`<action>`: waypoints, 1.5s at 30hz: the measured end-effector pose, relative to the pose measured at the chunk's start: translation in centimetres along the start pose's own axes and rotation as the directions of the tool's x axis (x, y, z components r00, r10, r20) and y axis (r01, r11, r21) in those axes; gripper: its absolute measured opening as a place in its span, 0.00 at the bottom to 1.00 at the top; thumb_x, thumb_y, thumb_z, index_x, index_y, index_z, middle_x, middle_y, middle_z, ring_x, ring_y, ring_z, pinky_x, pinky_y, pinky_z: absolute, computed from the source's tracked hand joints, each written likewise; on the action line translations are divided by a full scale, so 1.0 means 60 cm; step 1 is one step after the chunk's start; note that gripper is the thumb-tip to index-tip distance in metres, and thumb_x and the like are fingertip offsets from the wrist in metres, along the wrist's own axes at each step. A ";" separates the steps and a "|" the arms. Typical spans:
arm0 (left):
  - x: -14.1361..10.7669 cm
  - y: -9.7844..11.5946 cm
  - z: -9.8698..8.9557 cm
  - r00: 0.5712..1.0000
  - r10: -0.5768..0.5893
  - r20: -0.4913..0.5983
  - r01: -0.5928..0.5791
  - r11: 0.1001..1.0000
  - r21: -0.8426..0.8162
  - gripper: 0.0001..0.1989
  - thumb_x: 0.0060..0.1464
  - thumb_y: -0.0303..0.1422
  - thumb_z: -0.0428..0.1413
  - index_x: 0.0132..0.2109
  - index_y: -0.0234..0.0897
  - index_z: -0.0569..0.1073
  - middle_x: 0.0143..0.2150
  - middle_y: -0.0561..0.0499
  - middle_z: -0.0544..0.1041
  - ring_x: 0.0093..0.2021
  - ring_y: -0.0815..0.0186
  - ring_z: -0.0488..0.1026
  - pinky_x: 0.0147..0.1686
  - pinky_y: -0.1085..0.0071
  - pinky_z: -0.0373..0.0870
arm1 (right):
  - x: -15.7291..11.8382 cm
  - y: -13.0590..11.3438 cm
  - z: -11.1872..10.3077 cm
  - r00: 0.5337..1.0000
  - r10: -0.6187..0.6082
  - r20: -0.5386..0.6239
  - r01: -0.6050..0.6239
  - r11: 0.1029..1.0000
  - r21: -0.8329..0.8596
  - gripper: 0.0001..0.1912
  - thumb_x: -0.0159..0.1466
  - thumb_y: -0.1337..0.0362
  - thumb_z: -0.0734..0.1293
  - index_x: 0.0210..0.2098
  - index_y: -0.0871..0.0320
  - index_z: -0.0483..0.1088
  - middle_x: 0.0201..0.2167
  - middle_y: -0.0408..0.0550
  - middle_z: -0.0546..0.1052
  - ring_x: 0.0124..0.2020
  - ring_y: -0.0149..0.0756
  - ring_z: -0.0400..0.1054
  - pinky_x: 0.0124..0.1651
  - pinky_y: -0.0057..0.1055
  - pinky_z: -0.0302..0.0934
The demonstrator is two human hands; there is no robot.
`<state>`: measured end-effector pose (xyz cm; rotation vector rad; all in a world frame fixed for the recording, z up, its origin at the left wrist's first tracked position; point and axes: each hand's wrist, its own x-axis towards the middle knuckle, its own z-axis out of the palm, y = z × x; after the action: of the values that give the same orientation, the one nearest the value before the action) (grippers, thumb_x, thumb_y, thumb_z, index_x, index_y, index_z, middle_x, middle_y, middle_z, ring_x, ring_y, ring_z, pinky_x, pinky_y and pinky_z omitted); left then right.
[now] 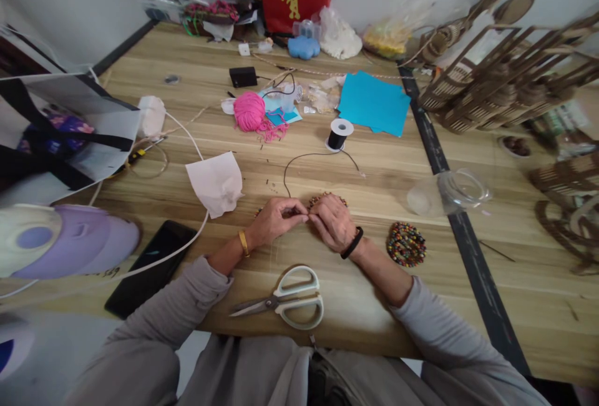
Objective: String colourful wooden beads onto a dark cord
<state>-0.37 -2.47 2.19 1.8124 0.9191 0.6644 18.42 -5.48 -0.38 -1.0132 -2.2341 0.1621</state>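
Observation:
My left hand (279, 219) and my right hand (333, 221) meet above the table, their thumbs and fingers pinched together at the tips. Whatever lies between the fingertips is too small to make out. Multicoloured beads on a string (345, 200) show behind my right hand, partly hidden by it. A few more beads (258, 212) peek out beside my left hand. Black cord (286, 172) runs from a white-ended spool (336, 138) and disappears behind my left hand. A thin pale thread hangs below that hand. Scissors with white handles (299, 297) lie nearest my body, blades apart.
A coiled beaded strand (406, 244) lies to the right, near a clear plastic cup (449, 193). Pink yarn (250, 111) and blue sheets (374, 103) are farther back. At left are white paper (216, 183), a white cable, a black phone (150, 269) and a purple-white device (79, 241).

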 end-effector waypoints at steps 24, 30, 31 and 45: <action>0.000 -0.003 -0.006 1.000 -0.005 0.006 0.005 0.999 0.045 0.06 0.52 0.30 0.56 0.32 0.32 0.75 0.26 0.52 0.74 0.27 0.72 0.67 0.29 0.76 0.64 | 0.005 0.002 -0.017 0.998 0.050 -0.022 -0.048 0.993 0.104 0.06 0.66 0.66 0.58 0.37 0.58 0.66 0.33 0.51 0.72 0.38 0.40 0.64 0.44 0.41 0.59; -0.001 -0.005 -0.005 0.999 -0.009 0.032 0.009 1.000 -0.011 0.07 0.53 0.32 0.56 0.33 0.32 0.75 0.26 0.51 0.75 0.27 0.72 0.68 0.29 0.76 0.65 | 0.009 0.010 -0.069 0.967 0.240 -0.085 -0.224 0.960 0.166 0.05 0.66 0.66 0.60 0.39 0.58 0.67 0.34 0.51 0.73 0.37 0.39 0.67 0.40 0.37 0.63; -0.001 -0.005 -0.005 0.999 0.003 0.036 -0.003 1.000 -0.005 0.07 0.53 0.32 0.56 0.33 0.32 0.75 0.28 0.50 0.75 0.28 0.71 0.69 0.30 0.76 0.66 | 0.006 0.010 -0.078 0.966 0.248 -0.069 -0.236 0.960 0.154 0.05 0.65 0.66 0.61 0.39 0.58 0.67 0.34 0.51 0.73 0.37 0.38 0.67 0.40 0.36 0.64; 0.003 -0.017 -0.001 0.969 0.245 0.042 -0.248 0.958 0.144 0.04 0.54 0.28 0.55 0.32 0.34 0.74 0.33 0.48 0.77 0.37 0.65 0.71 0.46 0.64 0.64 | -0.071 -0.063 -0.070 0.973 0.109 0.203 -0.065 0.975 -0.212 0.06 0.67 0.66 0.60 0.37 0.59 0.69 0.28 0.47 0.72 0.31 0.34 0.66 0.34 0.32 0.59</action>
<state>-0.64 -2.03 1.28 2.0857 0.7486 0.7429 20.67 -11.78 1.98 -1.2570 -2.4400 0.0846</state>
